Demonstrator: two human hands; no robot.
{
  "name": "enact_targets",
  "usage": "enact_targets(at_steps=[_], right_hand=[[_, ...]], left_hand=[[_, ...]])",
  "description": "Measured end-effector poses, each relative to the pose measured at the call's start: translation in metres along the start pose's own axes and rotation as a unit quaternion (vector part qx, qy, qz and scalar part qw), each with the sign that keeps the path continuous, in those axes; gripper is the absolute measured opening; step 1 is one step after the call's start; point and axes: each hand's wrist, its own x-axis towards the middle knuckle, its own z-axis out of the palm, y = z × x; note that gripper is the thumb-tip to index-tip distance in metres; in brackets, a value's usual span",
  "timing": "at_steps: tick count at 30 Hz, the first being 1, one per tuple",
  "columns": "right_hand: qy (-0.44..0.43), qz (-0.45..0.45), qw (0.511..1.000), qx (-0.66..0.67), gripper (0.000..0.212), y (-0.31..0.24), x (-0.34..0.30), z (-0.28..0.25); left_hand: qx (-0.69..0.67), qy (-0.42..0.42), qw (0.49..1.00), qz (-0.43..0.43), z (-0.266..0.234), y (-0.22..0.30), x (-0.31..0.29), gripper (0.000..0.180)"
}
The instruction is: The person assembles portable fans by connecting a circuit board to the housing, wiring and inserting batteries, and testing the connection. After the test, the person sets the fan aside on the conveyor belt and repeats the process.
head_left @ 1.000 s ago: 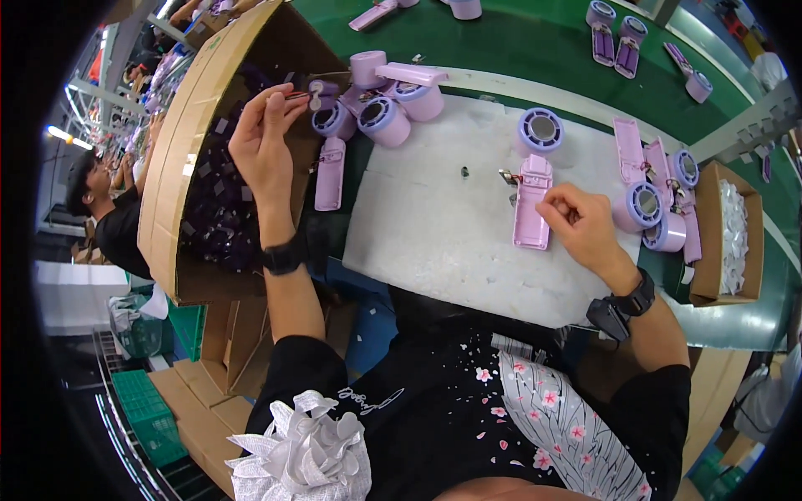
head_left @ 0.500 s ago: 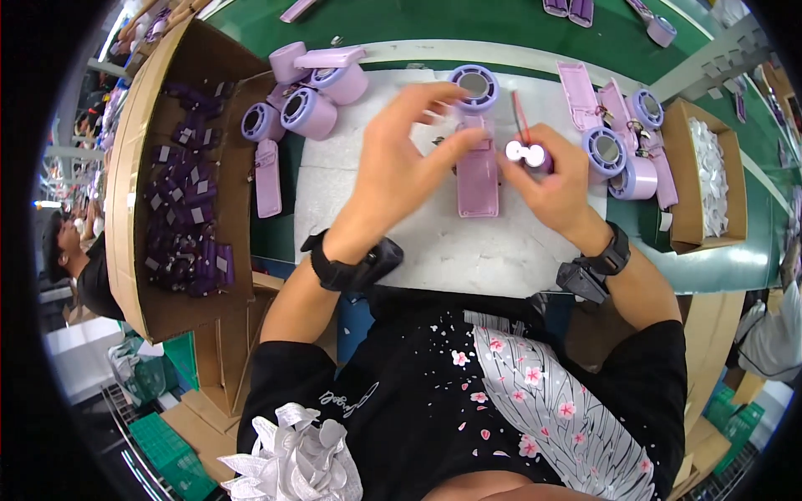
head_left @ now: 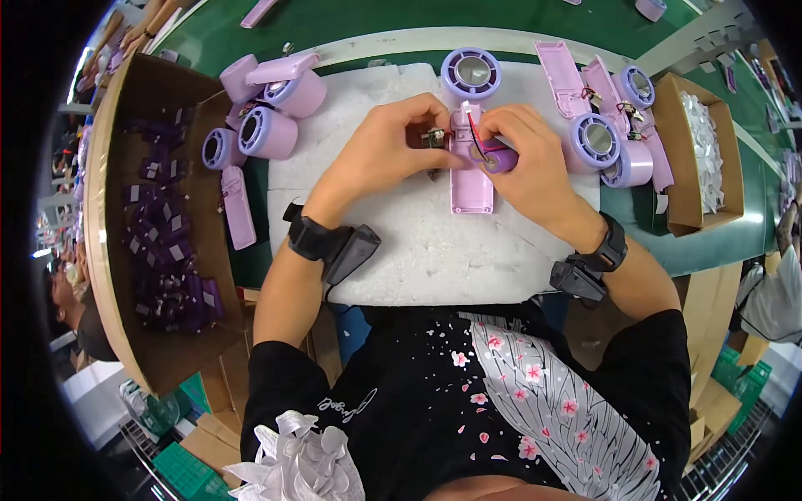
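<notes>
A pink device with a lavender-ringed round head (head_left: pixel 470 73) and an open handle shell (head_left: pixel 472 194) lies on the white foam mat. My left hand (head_left: pixel 388 149) is curled at the shell's left edge, thumb against it. Between its thumb and fingers shows a small circuit board (head_left: pixel 432 138); whether the fingers grip the board or the shell, I cannot tell. Closed around a purple battery pack (head_left: pixel 501 159), my right hand (head_left: pixel 535 159) is over the shell's right side. The pack's red and black wires (head_left: pixel 474 134) run up toward the shell's upper part.
On the left stands a cardboard box (head_left: pixel 171 359) of purple battery packs. Similar pink devices (head_left: pixel 271 134) lie by the mat's left edge, with open-shelled ones (head_left: pixel 597 138) at the right. A smaller box (head_left: pixel 681 213) holds white pieces. A green work surface (head_left: pixel 376 17) extends behind.
My left hand has come down from near the round head to the shell's left edge. My right hand has brought the battery pack left, tilting it over the shell. The view has shifted slightly.
</notes>
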Motion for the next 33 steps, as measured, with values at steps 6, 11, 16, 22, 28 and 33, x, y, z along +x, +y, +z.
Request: enact_targets(at_steps=[6,11,16,22,28,33], right_hand=[[-0.027,-0.060,0.998,-0.007,0.028,0.002,0.007,0.009],[-0.042,-0.048,0.998,0.004,0.030,0.000,0.005,0.014],[-0.041,-0.042,0.998,0.010,0.030,0.002,-0.001,0.020],[-0.041,-0.038,0.998,-0.005,0.031,0.004,-0.006,0.023],[-0.023,-0.029,0.999,-0.021,0.032,-0.003,-0.005,0.022],[-0.055,-0.034,0.997,-0.051,0.031,-0.004,-0.002,0.017]], left_hand=[[-0.077,-0.017,0.997,0.019,-0.007,-0.023,0.003,0.027],[-0.037,0.000,0.999,0.041,-0.003,-0.018,-0.001,0.023],[-0.007,-0.021,1.000,0.009,-0.008,-0.017,-0.006,0.024],[-0.002,0.013,0.996,0.093,-0.004,-0.029,-0.009,0.024],[0.051,0.071,0.985,0.152,0.003,-0.030,-0.007,0.022],[0.089,0.027,0.994,0.055,0.001,-0.020,-0.011,0.020]])
